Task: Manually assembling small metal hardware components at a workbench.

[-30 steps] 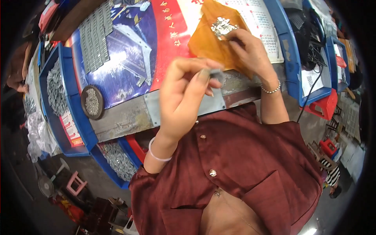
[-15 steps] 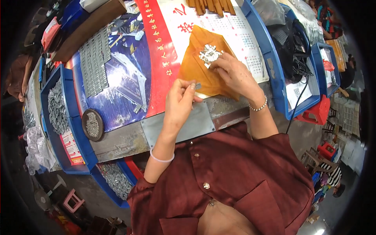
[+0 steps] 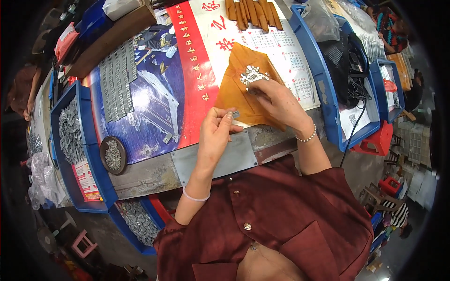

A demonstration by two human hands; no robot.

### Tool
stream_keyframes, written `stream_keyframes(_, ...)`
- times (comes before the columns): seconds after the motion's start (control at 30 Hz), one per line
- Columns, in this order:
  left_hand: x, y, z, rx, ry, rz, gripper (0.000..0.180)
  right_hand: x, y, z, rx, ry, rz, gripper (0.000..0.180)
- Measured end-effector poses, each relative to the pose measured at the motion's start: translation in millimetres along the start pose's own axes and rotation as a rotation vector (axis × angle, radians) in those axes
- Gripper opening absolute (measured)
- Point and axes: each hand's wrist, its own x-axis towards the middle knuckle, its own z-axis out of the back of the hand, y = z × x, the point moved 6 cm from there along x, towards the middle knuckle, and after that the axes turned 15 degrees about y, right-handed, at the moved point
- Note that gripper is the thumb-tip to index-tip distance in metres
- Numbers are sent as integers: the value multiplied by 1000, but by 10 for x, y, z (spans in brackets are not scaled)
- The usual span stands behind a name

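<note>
My left hand [image 3: 216, 133] pinches a small flat grey metal piece [image 3: 236, 114] between thumb and forefinger, above the near left edge of an amber-brown sheet [image 3: 236, 70]. On that sheet lies a heap of small shiny silver pieces [image 3: 253, 74]. At the heap's near edge is my right hand [image 3: 280, 100], palm down with its fingers curled together. Its fingertips are partly hidden, so whatever they hold cannot be made out.
Rows of grey pieces [image 3: 117, 84] lie on a blue-and-red poster at left. A round dish [image 3: 113, 155] of tiny metal parts stands beside a blue bin [image 3: 83, 136] of grey pieces. Rolled brown strips [image 3: 253, 14] lie at the back; another blue tray [image 3: 328, 100] stands right.
My right hand has drawn slightly toward me, its fingers now at the heap's near edge. My left hand keeps its grip on the grey metal piece. The whole view has shifted a little.
</note>
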Motion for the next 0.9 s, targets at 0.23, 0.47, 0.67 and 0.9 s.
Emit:
stream_keyframes(0.23, -8, -31, -1, 12, -3, -26, 18, 40, 12, -34, -106, -41, 59, 27)
stream_keyframes(0.47, -8, -11, 17, 39, -16, -7, 18, 47, -77, -39, 164, -77, 6, 17)
stream_keyframes(0.67, -57, -40, 20, 0, -49, -83, 16, -17, -219, -62, 360, -44, -236, 11)
stream_keyframes(0.9, -99, -177, -108, -114, 4, -129, 18, -84, -322, -86, 848, -148, -167, 13)
